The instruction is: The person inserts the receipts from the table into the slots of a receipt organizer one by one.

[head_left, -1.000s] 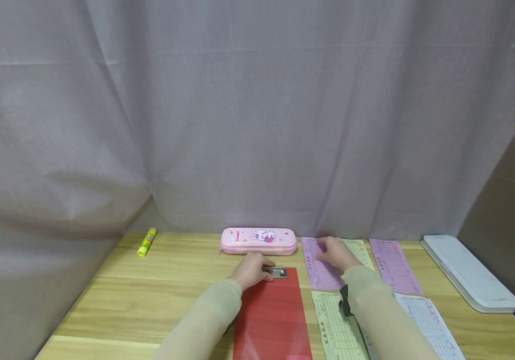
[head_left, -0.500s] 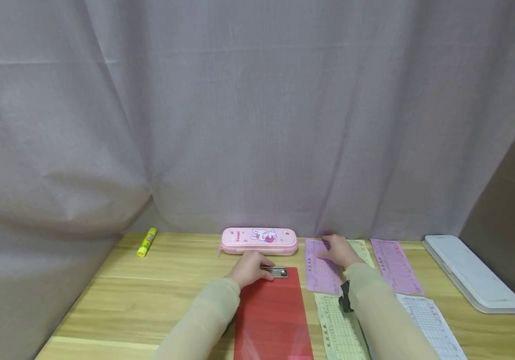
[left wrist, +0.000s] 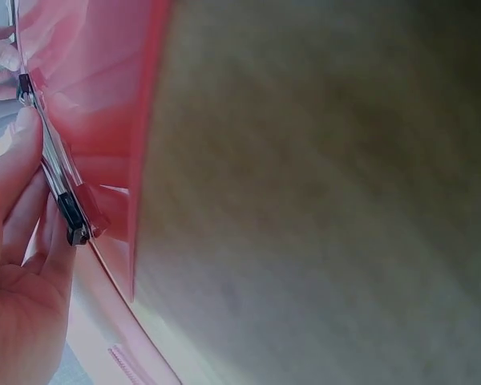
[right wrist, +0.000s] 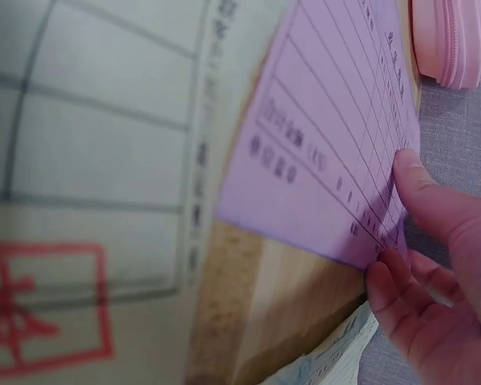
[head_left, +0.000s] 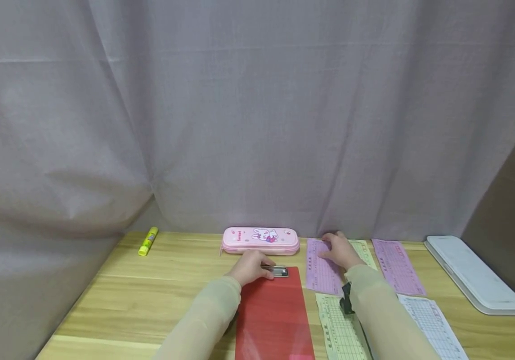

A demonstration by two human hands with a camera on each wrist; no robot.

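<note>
My left hand (head_left: 249, 270) grips the metal clip (head_left: 278, 271) at the top of a red translucent clipboard (head_left: 273, 315). In the left wrist view, the thumb lies along one side of the clip (left wrist: 58, 172) and the fingers along the other. Over to the right, my right hand (head_left: 342, 252) is at the far right part of a purple printed slip (head_left: 322, 270). The right wrist view has thumb and fingertips pinching the edge of this purple slip (right wrist: 313, 152), which bends slightly there. Part of the slip is hidden beneath the hand.
A pink pencil case (head_left: 261, 247) lies behind the clipboard. Right of it are a yellow-green slip (head_left: 340, 325), another purple slip (head_left: 399, 265), a white slip (head_left: 433, 320) and a white flat case (head_left: 475, 275). A yellow glue stick (head_left: 148, 241) lies far left. Grey cloth (head_left: 257, 125) hangs behind.
The right fingertips have shifted slightly toward the far edge of the purple slip. My left hand stays on the clip. The head view has shifted a little.
</note>
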